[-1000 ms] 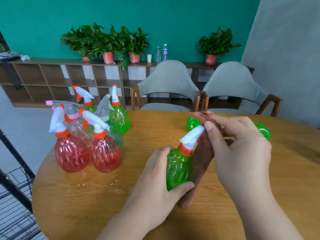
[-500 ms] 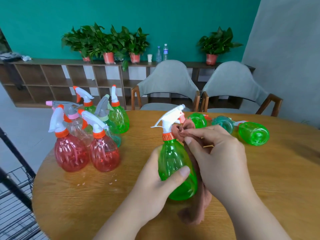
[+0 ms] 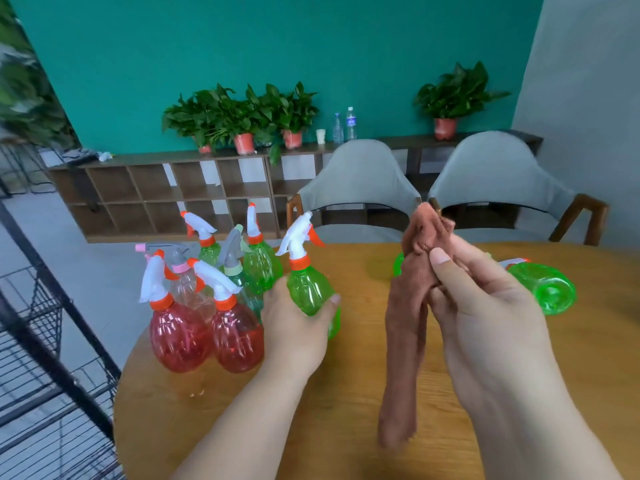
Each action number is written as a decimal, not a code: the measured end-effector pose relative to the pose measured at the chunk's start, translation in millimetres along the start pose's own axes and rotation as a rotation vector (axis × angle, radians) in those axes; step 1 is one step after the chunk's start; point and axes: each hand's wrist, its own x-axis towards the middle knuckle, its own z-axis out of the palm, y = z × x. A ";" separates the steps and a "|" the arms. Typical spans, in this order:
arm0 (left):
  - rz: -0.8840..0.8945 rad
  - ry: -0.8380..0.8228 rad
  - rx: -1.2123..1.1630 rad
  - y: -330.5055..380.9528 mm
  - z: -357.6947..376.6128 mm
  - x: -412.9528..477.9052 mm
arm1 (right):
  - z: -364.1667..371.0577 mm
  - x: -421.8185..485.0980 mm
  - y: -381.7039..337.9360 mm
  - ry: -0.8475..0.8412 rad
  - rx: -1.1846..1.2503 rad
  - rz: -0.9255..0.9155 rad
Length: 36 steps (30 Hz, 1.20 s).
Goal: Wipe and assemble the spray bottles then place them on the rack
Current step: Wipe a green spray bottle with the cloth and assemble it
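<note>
Wooden table [image 3: 346, 393] is carrying the work, with the rack [image 3: 45, 341] standing off its left edge. Half a second ago the bottle [image 3: 308, 289] was being rubbed at centre. Now the left hand [image 3: 294, 327], fingers curled round its body, is bringing it upright against the group [image 3: 207, 306]. The cloth [image 3: 405, 341] is now hanging clear of it, pinched in the right hand [image 3: 485, 306]. This bottle's wiping is probably ending. A lying bottle [image 3: 547, 289] is likely waiting its turn behind the right hand.
</note>
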 end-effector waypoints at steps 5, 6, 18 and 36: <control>-0.153 0.067 0.097 -6.7 16.2 36.1 | -1.1 48.2 24.2 0.126 0.308 0.346; -0.168 0.081 0.120 -8.7 18.6 41.1 | -1.8 54.8 28.4 0.168 0.333 0.400; -0.142 0.165 0.281 -10.2 38.2 77.7 | -15.2 56.5 28.4 0.120 0.548 0.543; 0.038 0.426 0.088 23.6 60.5 11.2 | -44.3 52.6 1.6 0.221 0.595 0.424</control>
